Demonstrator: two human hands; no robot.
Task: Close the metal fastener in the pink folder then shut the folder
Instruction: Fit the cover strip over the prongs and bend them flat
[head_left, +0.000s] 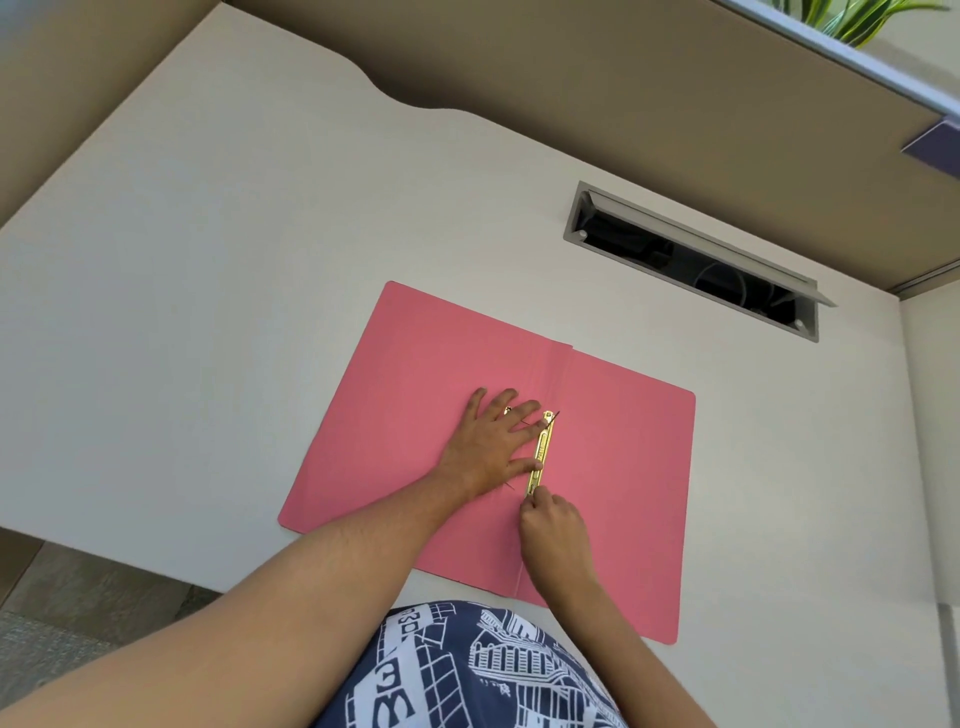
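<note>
Your right hand (553, 535) pinches the near end of the brass-coloured metal fastener (540, 452), fingertips closed on the tip of the bar. Your left hand (491, 441) lies flat and spread — grasping nothing — on the left leaf, with the thumb and forefinger tips touching the left edge of the bar and a ring visible on one finger. The fastener runs lengthwise just beside the centre fold, about midway along it; thin dark prongs show at its far end and just beside your left thumb.

The pink folder (634, 467) lies fully open and flat on the white desk (208, 260), both leaves spread, its near edge close to the desk's front edge. Beyond the folder's far right corner, well apart from it, a grey cable hatch (691, 260) is set into the desk — its flap open, dark cables inside. A beige partition (623, 93) rises behind the desk; green plant leaves (852, 18) show at the top right. Your navy-and-white patterned garment (467, 670) fills the bottom edge.
</note>
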